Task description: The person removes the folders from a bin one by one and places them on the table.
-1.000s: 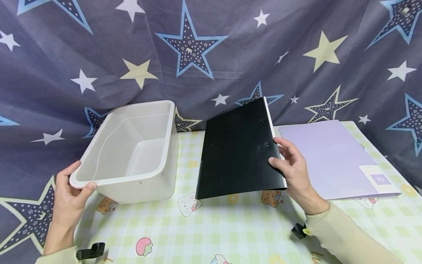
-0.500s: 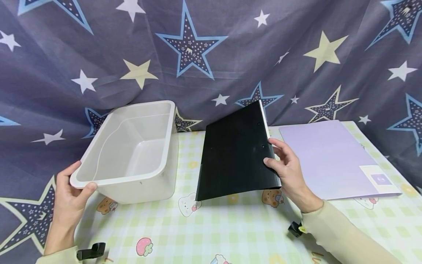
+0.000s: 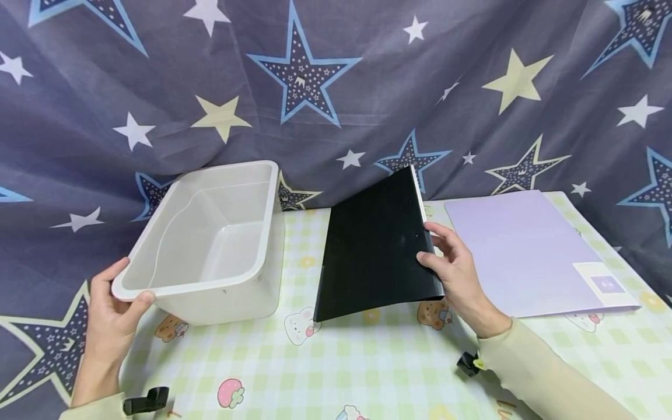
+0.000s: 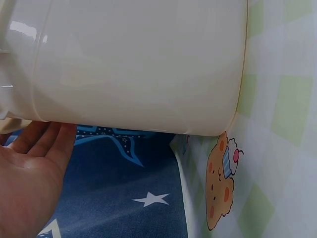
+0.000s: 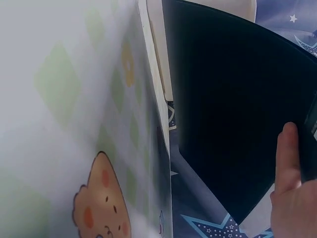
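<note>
A black folder (image 3: 375, 245) stands tilted over the middle of the table, its left edge low and its right edge raised. My right hand (image 3: 455, 274) pinches that raised edge, thumb on the black face and fingers behind. In the right wrist view the dark underside of the folder (image 5: 237, 99) fills much of the picture, with the right hand (image 5: 292, 183) at its edge. On the left, a white plastic bin (image 3: 199, 287) has its open top facing up. My left hand (image 3: 112, 318) grips the bin's near left corner at the rim; the left wrist view shows this hand (image 4: 34, 173) under the rim.
A lilac folder (image 3: 520, 251) with a white label corner lies flat on the right of the table. Green checked cloth with cartoon prints covers the table (image 3: 294, 379). Behind it hangs a dark curtain (image 3: 357, 128) with stars.
My right hand has moved a little left and down with the black folder, whose raised edge is lower now. The left hand and the bin have stayed in place.
</note>
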Motion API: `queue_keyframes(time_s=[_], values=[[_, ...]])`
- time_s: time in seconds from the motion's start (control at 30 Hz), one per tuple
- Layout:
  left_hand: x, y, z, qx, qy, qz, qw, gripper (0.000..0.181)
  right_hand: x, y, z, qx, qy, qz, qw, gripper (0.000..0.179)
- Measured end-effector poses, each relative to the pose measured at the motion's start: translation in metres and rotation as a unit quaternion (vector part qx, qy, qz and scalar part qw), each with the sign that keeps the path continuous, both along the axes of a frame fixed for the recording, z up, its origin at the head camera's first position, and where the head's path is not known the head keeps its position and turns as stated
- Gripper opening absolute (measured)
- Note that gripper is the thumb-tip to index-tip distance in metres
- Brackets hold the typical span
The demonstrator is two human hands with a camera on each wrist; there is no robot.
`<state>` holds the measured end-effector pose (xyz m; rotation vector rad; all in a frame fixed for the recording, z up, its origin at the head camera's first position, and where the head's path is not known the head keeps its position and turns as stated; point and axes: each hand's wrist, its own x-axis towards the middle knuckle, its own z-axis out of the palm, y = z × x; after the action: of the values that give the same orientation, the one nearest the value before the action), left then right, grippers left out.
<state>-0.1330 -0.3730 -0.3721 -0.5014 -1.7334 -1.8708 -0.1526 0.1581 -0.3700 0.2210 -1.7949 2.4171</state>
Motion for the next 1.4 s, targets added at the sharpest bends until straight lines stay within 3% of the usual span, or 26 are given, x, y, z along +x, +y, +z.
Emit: queue_keyframes(time_s=[0.57, 0.77, 0.97, 1.1, 1.23, 1.4], values=[[0.001, 0.001, -0.003, 0.001, -0.01, 0.005, 0.9999, 0.066, -0.003, 0.002, -0.005, 0.024, -0.019, 0.001, 0.9995, 0.057], [0.001, 0.001, -0.001, 0.004, 0.002, -0.003, 1.0, 0.066, -0.003, 0.004, -0.007, 0.037, -0.023, 0.006, 0.999, 0.058], [0.001, 0.002, 0.002, 0.002, 0.001, -0.003, 1.0, 0.066, -0.004, 0.008, -0.008, 0.082, -0.026, 0.007, 0.9963, 0.059], [0.001, 0.002, 0.002, 0.0, -0.006, 0.004, 1.0, 0.067, -0.004, 0.011, -0.006, 0.161, -0.029, -0.001, 0.9865, 0.06], [0.002, 0.002, 0.001, -0.002, -0.01, 0.011, 0.9999, 0.067, -0.006, 0.016, -0.003, 0.248, -0.032, -0.004, 0.9681, 0.065], [0.003, 0.002, 0.001, -0.009, -0.017, 0.026, 0.9995, 0.067, -0.008, 0.022, -0.001, 0.293, -0.036, 0.005, 0.9554, 0.069]])
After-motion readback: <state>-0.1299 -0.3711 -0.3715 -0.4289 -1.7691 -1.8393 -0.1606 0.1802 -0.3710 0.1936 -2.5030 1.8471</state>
